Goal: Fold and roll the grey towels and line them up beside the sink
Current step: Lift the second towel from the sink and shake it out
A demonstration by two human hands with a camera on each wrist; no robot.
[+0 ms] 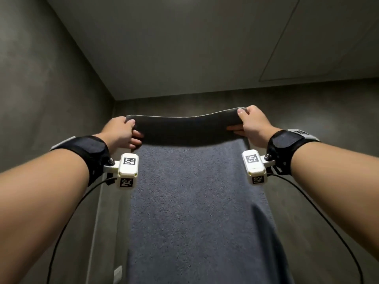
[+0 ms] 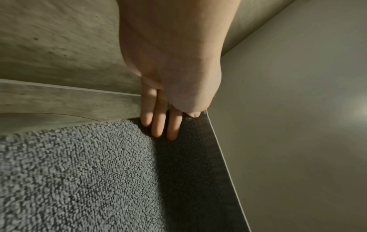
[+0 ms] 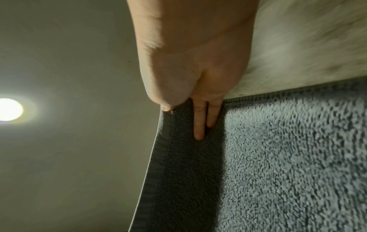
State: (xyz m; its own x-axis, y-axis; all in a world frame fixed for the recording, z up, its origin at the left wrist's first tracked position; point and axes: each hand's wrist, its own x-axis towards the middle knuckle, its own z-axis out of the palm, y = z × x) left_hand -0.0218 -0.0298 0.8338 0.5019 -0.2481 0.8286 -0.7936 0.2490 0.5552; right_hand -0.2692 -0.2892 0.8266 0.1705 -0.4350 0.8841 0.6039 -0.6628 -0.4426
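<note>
While both hands [image 1: 121, 132] [image 1: 251, 121] pinch grey towel [image 1: 190, 201] corners, grey walls [image 1: 51, 78], ceiling [image 1: 174, 48] surround.

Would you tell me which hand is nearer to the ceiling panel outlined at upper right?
Right. The right hand grips the towel corner below the ceiling panel; the left hand grips the opposite corner, farther off to the side.

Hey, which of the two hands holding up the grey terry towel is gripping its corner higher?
The right hand. In the head view, its grip on the grey terry towel sits above the left hand, so the top edge slopes up toward it.
</note>
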